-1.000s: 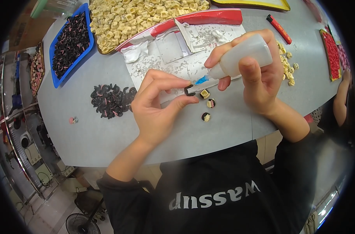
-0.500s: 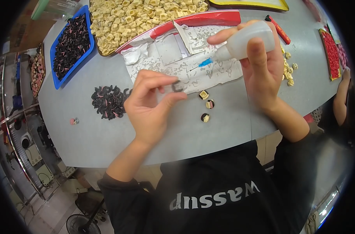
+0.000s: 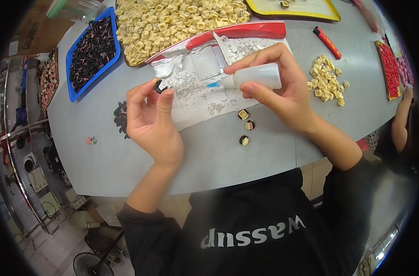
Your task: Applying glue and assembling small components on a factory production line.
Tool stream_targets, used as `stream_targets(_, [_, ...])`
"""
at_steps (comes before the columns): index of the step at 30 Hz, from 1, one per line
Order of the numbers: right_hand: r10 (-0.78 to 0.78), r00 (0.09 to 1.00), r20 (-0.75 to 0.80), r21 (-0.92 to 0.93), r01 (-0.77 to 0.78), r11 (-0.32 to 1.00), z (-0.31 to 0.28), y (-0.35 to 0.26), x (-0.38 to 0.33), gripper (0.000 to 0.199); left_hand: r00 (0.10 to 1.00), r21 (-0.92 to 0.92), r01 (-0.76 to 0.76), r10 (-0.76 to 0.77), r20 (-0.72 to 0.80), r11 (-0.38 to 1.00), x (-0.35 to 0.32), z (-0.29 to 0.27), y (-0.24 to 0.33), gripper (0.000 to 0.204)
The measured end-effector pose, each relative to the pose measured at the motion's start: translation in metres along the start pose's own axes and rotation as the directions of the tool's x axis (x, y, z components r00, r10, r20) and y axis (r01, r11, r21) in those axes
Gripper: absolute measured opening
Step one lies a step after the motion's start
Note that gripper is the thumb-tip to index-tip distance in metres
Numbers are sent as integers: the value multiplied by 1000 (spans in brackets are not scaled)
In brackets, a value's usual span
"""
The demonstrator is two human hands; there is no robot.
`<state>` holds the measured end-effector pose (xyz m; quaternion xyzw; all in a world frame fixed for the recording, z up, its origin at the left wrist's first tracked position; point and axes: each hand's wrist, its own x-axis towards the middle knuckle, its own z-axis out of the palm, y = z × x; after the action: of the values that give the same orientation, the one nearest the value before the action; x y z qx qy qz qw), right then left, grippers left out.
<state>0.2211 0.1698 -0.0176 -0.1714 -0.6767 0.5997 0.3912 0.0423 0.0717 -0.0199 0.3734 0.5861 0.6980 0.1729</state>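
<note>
Between the thumb and fingertips of my left hand [image 3: 156, 126] is a small black curved piece [image 3: 160, 86], raised above the table. My right hand [image 3: 287, 89] is closed round a translucent squeeze bottle [image 3: 262, 76] with a blue needle tip [image 3: 213, 84]. The bottle lies nearly level, its tip aimed left at the black piece but apart from it. Beneath both hands is a white sheet [image 3: 191, 115] spotted with dried drops. A heap of black pieces [image 3: 120, 115] is partly hidden behind my left hand. Three small black-and-cream pieces [image 3: 244, 140] sit in front of the sheet.
A blue tray [image 3: 71, 92] of black pieces and a large heap of cream pieces [image 3: 182, 27] are at the back left. To the right are loose cream pieces [image 3: 328, 78], a red tube-like object [image 3: 327, 42] and a tray of red pieces [image 3: 390, 69]. Another person's arm [image 3: 401, 119] shows far right.
My left hand has moved up and left with the black piece. My right hand has come lower and left, bringing the bottle nearly level and uncovering the loose cream pieces.
</note>
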Motion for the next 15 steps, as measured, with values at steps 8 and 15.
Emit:
stream_targets(8, [171,982,-81,36,-168,985,5,-4,-2,22,1000,-26,-6,6,6,1000,2,1,2,22])
stream_targets(15, [234,969,-82,90,-227,970,5,-4,-4,22,1000,-25,-1,0,-10,1000,1,3,3,22])
